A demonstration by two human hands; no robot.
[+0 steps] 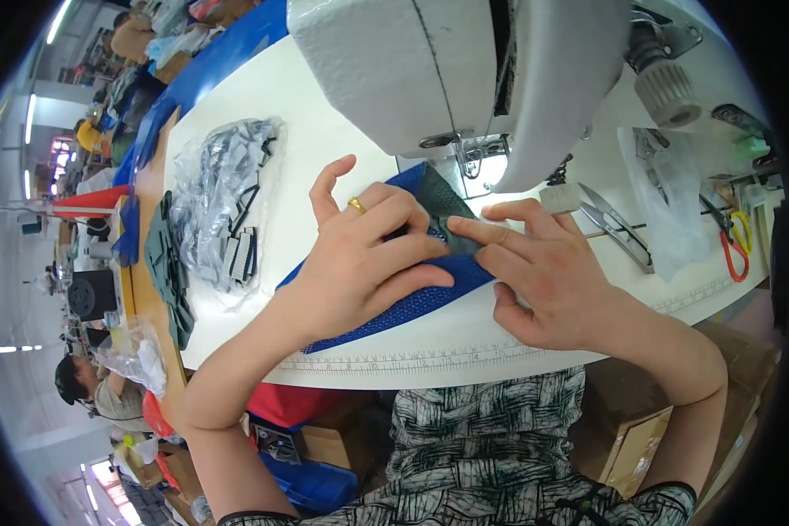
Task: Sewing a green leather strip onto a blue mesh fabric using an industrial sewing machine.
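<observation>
Blue mesh cloth [394, 311] lies, in the head view, on the white worktop [298, 110] before you, just in front of the sewing machine [386, 74], with a dark green piece [438, 193] on it. Your left hand [355, 254] rests over the cloth, thumb and forefinger slightly parted; whether that grip pinches any cloth, you cannot tell. Your right hand [552, 272] has its grip spread, forefinger reaching to the green piece, thumb apart. Metal shears [621, 230] lie to your right, a clear plastic bag [215, 202] left.

Two hands [359, 250] [552, 272] (one ring [357, 205]), one sewing machine [377, 74], one mesh cloth [425, 303]
</observation>
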